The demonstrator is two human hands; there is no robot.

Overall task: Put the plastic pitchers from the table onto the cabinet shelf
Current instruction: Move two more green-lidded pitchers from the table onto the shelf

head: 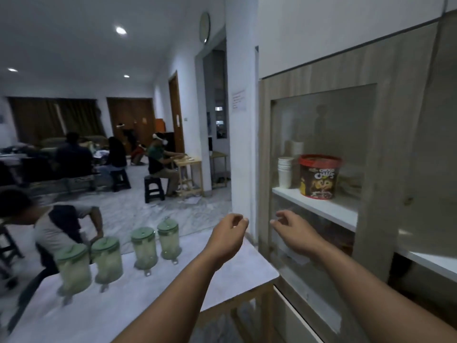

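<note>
Several clear plastic pitchers with green lids stand in a row on the white table point(138, 298): one at the left point(73, 268), one beside it point(107, 259), a third point(145, 247) and the rightmost point(169, 240). My left hand point(228, 235) hovers above the table's far right corner, fingers loosely curled, holding nothing. My right hand point(291, 225) reaches toward the glass door point(321, 134) of the wooden cabinet, fingers bent and apart, empty. The white cabinet shelf point(319, 206) shows behind the glass.
On the shelf stand a stack of white paper cups point(285, 172) and a red-lidded chocolate cereal tub point(319, 178). A person point(57, 226) bends just beyond the table's left side. More people sit on stools in the room behind.
</note>
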